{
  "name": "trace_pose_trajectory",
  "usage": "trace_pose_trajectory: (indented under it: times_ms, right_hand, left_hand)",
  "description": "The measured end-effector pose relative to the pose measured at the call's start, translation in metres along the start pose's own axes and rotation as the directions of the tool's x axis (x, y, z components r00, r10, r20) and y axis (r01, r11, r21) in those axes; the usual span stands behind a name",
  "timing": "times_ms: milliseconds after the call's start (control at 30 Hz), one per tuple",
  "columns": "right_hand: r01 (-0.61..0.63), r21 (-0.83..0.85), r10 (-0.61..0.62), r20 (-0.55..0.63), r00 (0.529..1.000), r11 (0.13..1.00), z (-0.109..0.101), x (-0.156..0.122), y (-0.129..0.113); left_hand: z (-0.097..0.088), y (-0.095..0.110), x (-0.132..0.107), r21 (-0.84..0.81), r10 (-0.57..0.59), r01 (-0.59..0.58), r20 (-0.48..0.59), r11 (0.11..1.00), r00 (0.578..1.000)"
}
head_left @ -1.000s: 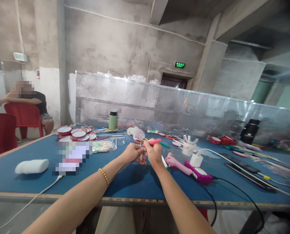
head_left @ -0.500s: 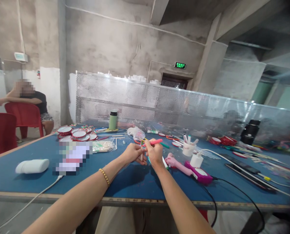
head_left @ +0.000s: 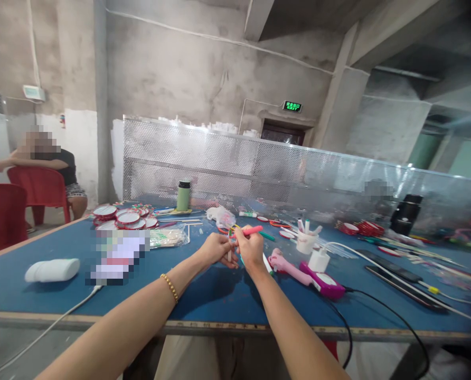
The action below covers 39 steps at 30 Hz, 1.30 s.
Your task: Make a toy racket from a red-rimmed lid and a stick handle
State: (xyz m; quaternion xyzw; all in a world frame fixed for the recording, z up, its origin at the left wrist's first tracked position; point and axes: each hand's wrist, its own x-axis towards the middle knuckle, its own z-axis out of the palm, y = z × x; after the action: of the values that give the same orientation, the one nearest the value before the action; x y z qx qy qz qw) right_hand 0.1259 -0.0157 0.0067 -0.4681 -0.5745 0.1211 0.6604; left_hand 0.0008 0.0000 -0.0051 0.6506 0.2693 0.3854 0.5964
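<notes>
In the head view, both hands meet over the blue bench (head_left: 219,301), just left of the pink glue gun (head_left: 299,272) that lies on its side with a black cable trailing off toward the near edge. The right hand (head_left: 250,248) is closed around a pink marker (head_left: 253,230), whose tip points down toward the left hand (head_left: 215,249). That hand pinches a thin stick (head_left: 229,253) carrying a small colourful piece at its top; what the piece is cannot be made out. The work looks like fine marking on a small part, so it would go best with both wrists braced low by the bench, the stick gripped close to the piece so it cannot twist, and short, light strokes. Just beyond the glue gun stand a white cup of markers (head_left: 305,240) and a white charger plug (head_left: 319,259). Far left of the glue gun are red-rimmed discs (head_left: 126,217) and a white bottle (head_left: 52,269) on its side, and a green flask (head_left: 184,196) stands to its far left rear. Another person (head_left: 45,158) sits on a red chair well left of it. The only writing is a lit green sign (head_left: 291,106) high above the glue gun, too small to read for certain, and the print along the bench's front edge is illegible.
</notes>
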Motion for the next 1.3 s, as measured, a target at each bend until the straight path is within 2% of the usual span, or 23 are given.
trace_pose_trajectory:
  times_ms: [1300]
  right_hand:
    - [-0.013, -0.022, 0.013, 0.02, 1.0, 1.0, -0.0002, -0.001, -0.0012]
  left_hand:
    - [0.0009, 0.0001, 0.0016, 0.003, -0.049, 0.049, -0.016, 0.999, 0.999]
